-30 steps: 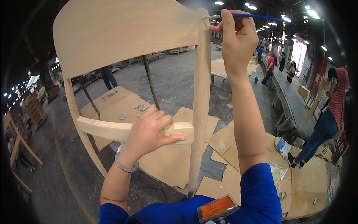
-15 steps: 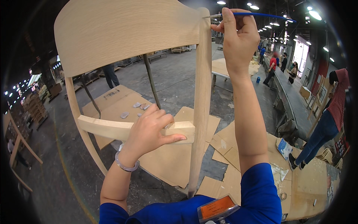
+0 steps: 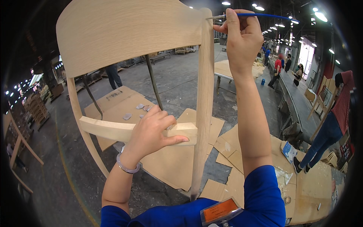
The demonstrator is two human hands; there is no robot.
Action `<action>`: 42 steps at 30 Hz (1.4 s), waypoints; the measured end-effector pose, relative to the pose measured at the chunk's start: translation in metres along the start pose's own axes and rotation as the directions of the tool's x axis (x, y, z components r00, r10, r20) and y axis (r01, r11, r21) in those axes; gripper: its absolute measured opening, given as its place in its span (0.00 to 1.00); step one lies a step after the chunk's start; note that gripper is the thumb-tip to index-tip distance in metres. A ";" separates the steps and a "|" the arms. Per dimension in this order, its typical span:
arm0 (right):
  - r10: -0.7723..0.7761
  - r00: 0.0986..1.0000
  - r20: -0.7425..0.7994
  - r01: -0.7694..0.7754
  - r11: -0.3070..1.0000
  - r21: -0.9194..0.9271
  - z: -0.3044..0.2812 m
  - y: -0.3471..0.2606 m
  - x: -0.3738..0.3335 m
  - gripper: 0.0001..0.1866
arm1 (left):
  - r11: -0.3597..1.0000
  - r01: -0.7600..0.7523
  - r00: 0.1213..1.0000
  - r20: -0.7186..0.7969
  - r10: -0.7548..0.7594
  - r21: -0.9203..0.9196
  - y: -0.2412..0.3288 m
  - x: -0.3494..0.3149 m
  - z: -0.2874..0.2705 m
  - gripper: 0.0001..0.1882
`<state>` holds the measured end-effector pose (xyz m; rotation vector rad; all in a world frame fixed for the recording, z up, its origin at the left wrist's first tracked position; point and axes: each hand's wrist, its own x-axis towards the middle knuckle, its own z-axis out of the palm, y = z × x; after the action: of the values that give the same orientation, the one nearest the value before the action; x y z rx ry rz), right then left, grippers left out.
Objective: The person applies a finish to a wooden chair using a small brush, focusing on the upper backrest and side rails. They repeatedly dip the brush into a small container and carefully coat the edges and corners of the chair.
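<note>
A pale wooden chair frame (image 3: 128,36) with a wide curved backrest stands upright before me. My left hand (image 3: 153,128) is wrapped over its lower cross rail (image 3: 106,128), thumb lying along the near face. High on the right, my right hand (image 3: 244,41) pinches a thin paintbrush (image 3: 264,15) with a blue handle. The brush is level, and its tip meets the top of the chair's right post (image 3: 205,68), beside the end of the backrest. My right fingertips are close to that post; whether they touch it I cannot tell.
Cardboard sheets (image 3: 166,166) cover the floor and a low surface behind the chair, with several small greyish pieces (image 3: 127,116) on one. A long conveyor (image 3: 291,102) runs along the right. A person in a striped top (image 3: 340,109) stands at right; other people are farther back.
Both hands, the brush and the chair hold almost the same place. The background has shifted very slightly with my head.
</note>
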<state>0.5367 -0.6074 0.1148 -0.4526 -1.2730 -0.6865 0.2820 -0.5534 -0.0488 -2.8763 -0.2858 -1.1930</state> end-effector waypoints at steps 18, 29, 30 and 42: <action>-0.026 1.000 -0.001 0.026 1.000 0.012 0.006 0.002 0.002 0.08 | 1.000 0.015 1.000 0.007 -0.015 -0.022 -0.005 0.000 -0.001 0.29; -0.005 0.995 -0.101 0.001 0.999 -0.042 0.026 -0.015 0.002 0.06 | 1.000 0.008 1.000 0.002 -0.008 -0.013 -0.011 0.001 0.000 0.29; 0.005 0.996 -0.093 -0.012 0.997 -0.074 0.025 -0.014 0.002 0.06 | 1.000 0.007 1.000 0.000 -0.007 -0.012 -0.011 0.001 0.001 0.29; 0.069 0.994 -0.087 -0.072 0.997 -0.034 0.032 -0.012 0.000 0.05 | 1.000 0.019 1.000 0.005 -0.019 -0.015 -0.020 -0.001 -0.003 0.30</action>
<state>0.5057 -0.5948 0.1225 -0.4908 -1.1599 -0.6639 0.2756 -0.5337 -0.0483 -2.8961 -0.3058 -1.1964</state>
